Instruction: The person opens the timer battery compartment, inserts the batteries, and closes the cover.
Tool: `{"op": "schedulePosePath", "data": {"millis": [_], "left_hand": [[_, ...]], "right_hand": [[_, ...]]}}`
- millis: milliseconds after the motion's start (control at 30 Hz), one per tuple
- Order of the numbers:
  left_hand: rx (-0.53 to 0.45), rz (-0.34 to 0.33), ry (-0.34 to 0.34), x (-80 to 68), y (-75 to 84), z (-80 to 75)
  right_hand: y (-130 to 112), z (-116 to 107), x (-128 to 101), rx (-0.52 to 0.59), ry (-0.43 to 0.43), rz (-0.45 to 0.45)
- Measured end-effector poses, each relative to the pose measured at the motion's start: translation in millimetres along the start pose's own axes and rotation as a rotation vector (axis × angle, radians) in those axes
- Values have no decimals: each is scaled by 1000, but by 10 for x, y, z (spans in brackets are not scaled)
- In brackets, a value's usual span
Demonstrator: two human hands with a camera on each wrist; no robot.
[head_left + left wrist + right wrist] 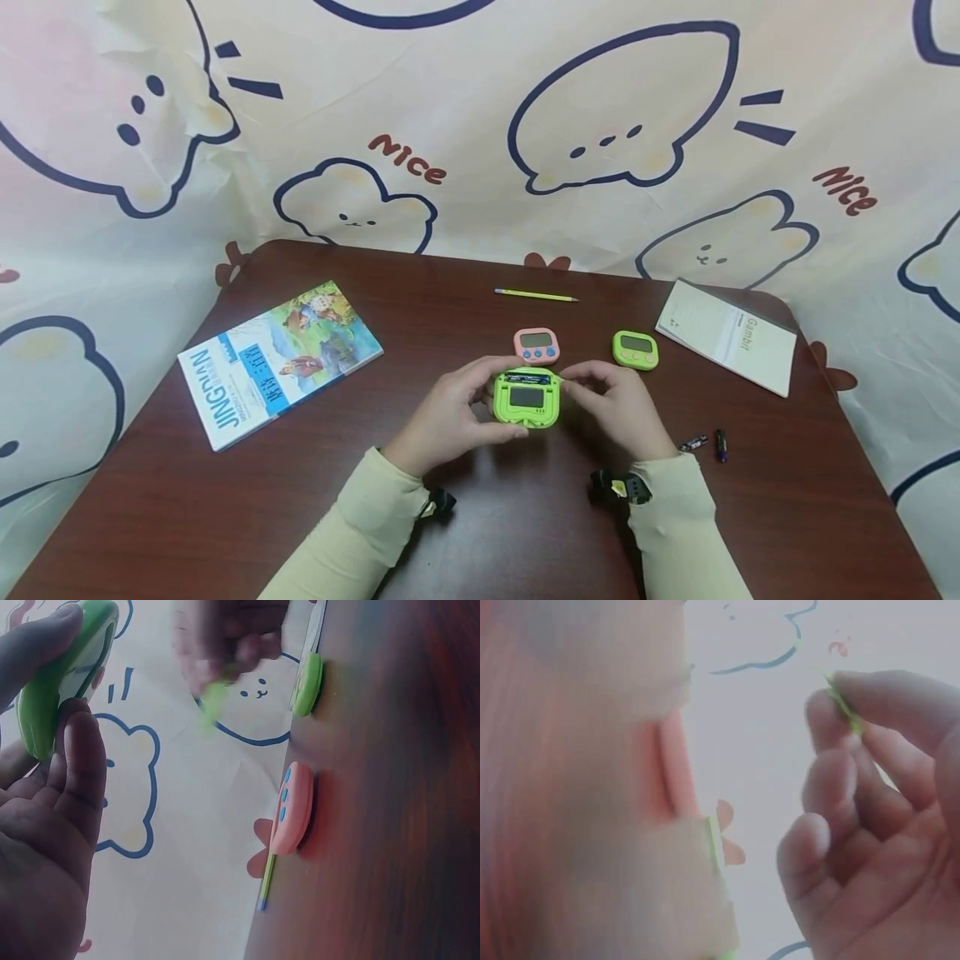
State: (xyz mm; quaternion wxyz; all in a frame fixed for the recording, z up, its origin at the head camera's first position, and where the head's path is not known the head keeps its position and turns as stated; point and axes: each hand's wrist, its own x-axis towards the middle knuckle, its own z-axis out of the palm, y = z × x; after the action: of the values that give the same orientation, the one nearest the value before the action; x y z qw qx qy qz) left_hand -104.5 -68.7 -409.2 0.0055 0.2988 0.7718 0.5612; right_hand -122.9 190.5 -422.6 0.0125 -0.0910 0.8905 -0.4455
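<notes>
1. We saw the green timer (527, 397) held above the table (525, 533), back side up, with its battery slot open and a battery inside.
2. We judged the cover was still to be put back.
3. The left hand (442, 421) gripped the timer's side.
4. The right hand (615, 407) pinched a thin green piece (843, 709), probably the cover, beside the timer.

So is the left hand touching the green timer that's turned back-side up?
Touching. In the left wrist view, the left hand grips the green timer, fingers against its edge; the head view agrees.
</notes>
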Motion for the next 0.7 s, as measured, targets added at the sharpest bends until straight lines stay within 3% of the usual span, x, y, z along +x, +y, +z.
{"op": "schedulePosePath", "data": {"millis": [333,700], "left_hand": [[-10,-9,-39,3,18,38],[-25,-5,-36,-11,31,41]], "right_hand": [[-293,-60,-112,143,210,-85],[-518,-32,-214,305,240,-113]]}}
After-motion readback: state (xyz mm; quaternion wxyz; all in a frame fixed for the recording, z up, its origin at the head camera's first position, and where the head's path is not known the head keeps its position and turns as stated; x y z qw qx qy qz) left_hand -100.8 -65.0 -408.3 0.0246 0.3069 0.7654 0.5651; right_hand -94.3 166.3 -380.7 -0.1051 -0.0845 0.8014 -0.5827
